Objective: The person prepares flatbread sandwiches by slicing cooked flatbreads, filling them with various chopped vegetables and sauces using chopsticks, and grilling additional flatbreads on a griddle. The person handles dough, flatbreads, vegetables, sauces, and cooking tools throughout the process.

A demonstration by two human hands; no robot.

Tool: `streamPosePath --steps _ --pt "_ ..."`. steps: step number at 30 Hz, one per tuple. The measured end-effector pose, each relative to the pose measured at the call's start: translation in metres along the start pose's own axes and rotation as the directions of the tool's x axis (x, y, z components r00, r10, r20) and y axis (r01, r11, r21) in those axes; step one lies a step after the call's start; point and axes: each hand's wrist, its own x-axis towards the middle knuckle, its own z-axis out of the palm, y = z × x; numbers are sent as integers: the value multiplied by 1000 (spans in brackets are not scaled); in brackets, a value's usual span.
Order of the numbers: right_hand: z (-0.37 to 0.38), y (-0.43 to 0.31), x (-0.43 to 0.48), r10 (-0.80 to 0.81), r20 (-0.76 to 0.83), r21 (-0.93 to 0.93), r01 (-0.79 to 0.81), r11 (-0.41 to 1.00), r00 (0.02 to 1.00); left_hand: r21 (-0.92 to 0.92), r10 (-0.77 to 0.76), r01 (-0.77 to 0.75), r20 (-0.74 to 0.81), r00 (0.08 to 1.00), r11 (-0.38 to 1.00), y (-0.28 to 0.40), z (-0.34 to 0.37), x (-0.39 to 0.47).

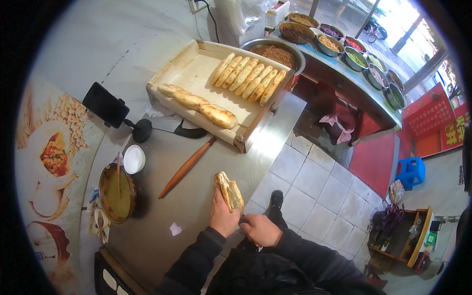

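My left hand (224,214) holds a golden-brown oblong flatbread (232,193) upright, split open along one side with its pale inside showing. Close below the bread's lower end is my right hand (261,230), its fingers curled around a dark tool (242,220). Most of that tool is hidden in the fist, so I cannot tell its kind. Both hands are over the front edge of the steel worktop (147,236). A tapered wooden rolling pin (187,167) lies on the worktop beyond the left hand.
Ahead, a shallow wooden tray (180,70) holds several flatbreads (247,77). At left stand a pan of yellowish liquid (116,193), a white bowl (134,159) and a phone on a stand (106,105). A large filling basin (274,53) and several bowls of toppings (356,59) stand beyond.
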Motion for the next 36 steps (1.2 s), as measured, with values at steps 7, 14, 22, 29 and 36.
streamPosePath --steps 7,14,22,29,36 --pt "5 1 10 -222 -161 -347 156 925 962 150 -62 59 15 998 987 4 -3 1" --pt "-18 3 12 -165 -134 -213 134 968 977 -22 -63 63 20 998 998 -7 -23 12" --pt "-20 -13 8 -168 -146 -440 88 893 975 233 35 -41 28 999 972 2 -13 10" --pt "-49 28 32 -258 -89 -369 209 906 962 -197 -202 234 166 965 952 -21 -39 31" --pt "-62 29 31 -395 122 -388 410 825 910 -710 -96 341 362 927 617 -27 -49 28"
